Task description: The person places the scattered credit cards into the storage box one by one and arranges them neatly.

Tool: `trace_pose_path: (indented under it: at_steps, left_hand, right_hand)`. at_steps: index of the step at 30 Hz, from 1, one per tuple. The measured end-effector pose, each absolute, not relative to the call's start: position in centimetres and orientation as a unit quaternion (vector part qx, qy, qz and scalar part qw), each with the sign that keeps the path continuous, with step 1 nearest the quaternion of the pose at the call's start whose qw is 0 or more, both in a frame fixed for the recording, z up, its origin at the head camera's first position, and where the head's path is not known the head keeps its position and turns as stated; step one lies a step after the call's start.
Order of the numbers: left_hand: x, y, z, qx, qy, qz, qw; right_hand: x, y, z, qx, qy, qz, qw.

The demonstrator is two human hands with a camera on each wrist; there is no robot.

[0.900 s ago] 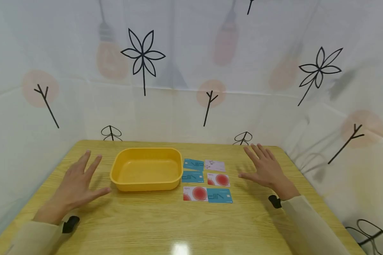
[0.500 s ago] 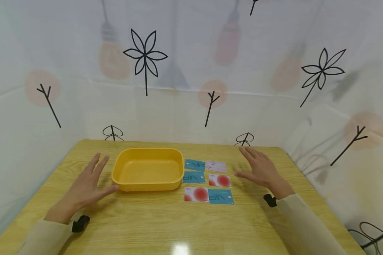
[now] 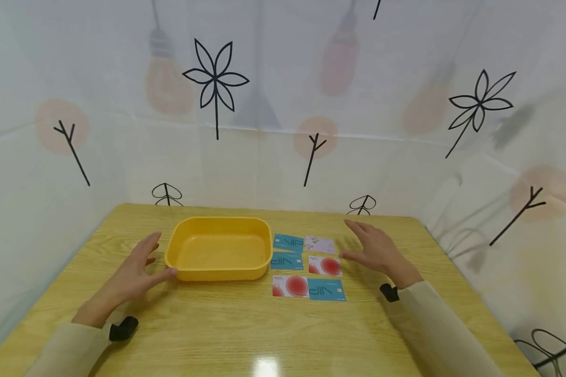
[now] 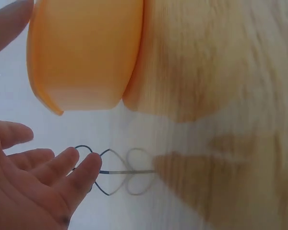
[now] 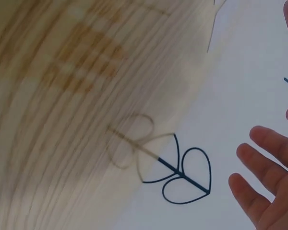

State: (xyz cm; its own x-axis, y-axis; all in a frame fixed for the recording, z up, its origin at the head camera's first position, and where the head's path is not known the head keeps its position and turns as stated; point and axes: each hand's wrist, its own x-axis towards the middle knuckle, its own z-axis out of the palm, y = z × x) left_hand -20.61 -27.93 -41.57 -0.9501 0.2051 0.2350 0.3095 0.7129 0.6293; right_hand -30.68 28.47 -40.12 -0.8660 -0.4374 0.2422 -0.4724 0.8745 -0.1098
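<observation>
A yellow plastic basin (image 3: 219,274) stands on the wooden table, left of the middle. Beside its left end is my left hand (image 3: 131,280), fingers spread and holding nothing, the thumb tip overlapping the basin's near corner in the head view. The left wrist view shows the basin's side wall (image 4: 86,52) above those fingers. Several cards lie flat to the basin's right: teal VIP cards (image 3: 326,289), red-and-white ones (image 3: 290,286) and a pale lilac one (image 3: 319,244). My right hand (image 3: 377,251) hovers right of the cards with nothing in it, its thumb close to a red-and-white card (image 3: 325,266).
The light wooden table (image 3: 217,330) reaches back to a white cloth backdrop (image 3: 273,173) printed with line-drawn plants. Cloth also hangs along the left and right sides. Black straps (image 3: 124,329) sit at both wrists.
My left hand has moved right, up to the basin's left end, its fingers drawn closer together. The right hand has shifted left toward the cards. Basin and cards keep their places.
</observation>
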Motion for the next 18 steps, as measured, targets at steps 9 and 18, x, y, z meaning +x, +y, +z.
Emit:
trace_pose_path:
  at_steps: [9,18]
  left_hand:
    - [-20.8,-27.6,-42.0,-0.122,-0.920,-0.369,0.044]
    - [-20.6,-26.8,-42.0,-0.131,-0.907,-0.400,0.024]
  right_hand:
    - [-31.7,27.3,-40.1,0.206,-0.972,0.096,0.053]
    - [-33.0,26.9,-41.2,0.197,-0.974,0.115,0.009]
